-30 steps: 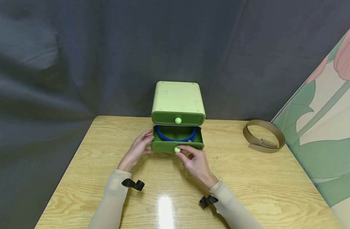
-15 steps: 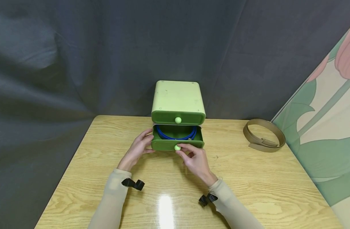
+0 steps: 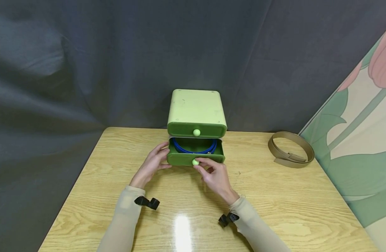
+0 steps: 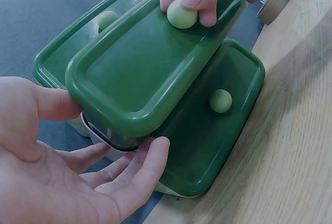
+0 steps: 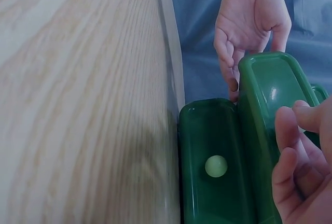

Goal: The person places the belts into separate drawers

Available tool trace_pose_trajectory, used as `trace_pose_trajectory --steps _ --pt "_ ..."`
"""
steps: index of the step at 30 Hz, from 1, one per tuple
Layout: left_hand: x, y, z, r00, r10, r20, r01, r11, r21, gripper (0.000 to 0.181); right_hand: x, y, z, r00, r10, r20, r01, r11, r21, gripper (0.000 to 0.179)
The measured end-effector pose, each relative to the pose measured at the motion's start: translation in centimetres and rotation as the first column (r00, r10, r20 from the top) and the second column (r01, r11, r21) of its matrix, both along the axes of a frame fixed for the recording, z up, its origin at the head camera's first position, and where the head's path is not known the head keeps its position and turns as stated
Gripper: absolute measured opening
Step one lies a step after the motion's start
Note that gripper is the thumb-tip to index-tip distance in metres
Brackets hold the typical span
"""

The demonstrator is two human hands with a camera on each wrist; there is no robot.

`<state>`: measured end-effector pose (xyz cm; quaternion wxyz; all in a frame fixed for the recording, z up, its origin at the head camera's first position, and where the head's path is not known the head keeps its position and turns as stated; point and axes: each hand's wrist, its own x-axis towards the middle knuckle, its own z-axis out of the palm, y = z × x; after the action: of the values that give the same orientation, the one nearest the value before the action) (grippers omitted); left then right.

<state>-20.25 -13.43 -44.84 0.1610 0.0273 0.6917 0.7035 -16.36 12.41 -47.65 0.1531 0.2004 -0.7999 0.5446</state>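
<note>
A small cabinet (image 3: pixel 196 106) with a cream shell and green drawer fronts stands at the table's back edge. Its middle drawer (image 3: pixel 180 160) is pulled out, and a coiled blue cable (image 3: pixel 196 152) lies inside. My right hand (image 3: pixel 216 177) pinches that drawer's round light-green knob (image 4: pixel 181 14) between thumb and fingers. At the drawer's left side is my left hand (image 3: pixel 150 166), its thumb at the front's edge and its fingers loosely extended along the side and underneath. Below, the bottom drawer (image 4: pixel 218 130) sits closed, as does the top drawer (image 3: pixel 180 130).
A coiled tan belt (image 3: pixel 292 161) lies on the wooden table (image 3: pixel 259 196) at the right. Behind the cabinet hangs a dark grey curtain (image 3: pixel 142 63). A floral-patterned cloth (image 3: pixel 363 140) borders the table's right side.
The middle drawer has slid slightly inward, with my right hand moving along on its knob. My left hand stays beside the drawer, almost unmoved.
</note>
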Motion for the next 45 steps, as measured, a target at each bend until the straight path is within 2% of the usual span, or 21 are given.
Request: trace_pose_trajectory --steps 25,37,41,45 --pt "0.0 0.0 -0.1 1.000 0.001 -0.004 -0.001 1.000 0.001 0.060 -0.2 -0.2 0.2 1.000 -0.023 0.018 0.023 1.000 0.012 0.020" --pt "0.1 0.0 0.0 1.000 -0.003 -0.014 0.003 1.000 -0.008 0.058 -0.4 -0.3 0.1 0.997 -0.070 0.028 0.069 0.997 0.024 0.023" --pt "0.0 0.0 -0.1 1.000 -0.001 -0.013 0.001 1.000 -0.010 0.058 -0.3 -0.6 0.4 0.996 -0.080 0.038 0.079 0.997 0.021 0.022" --pt "0.0 -0.1 -0.1 1.000 -0.001 -0.010 0.001 1.000 -0.011 0.059 0.2 -0.9 1.6 0.996 -0.077 0.041 0.077 0.997 0.007 0.021"
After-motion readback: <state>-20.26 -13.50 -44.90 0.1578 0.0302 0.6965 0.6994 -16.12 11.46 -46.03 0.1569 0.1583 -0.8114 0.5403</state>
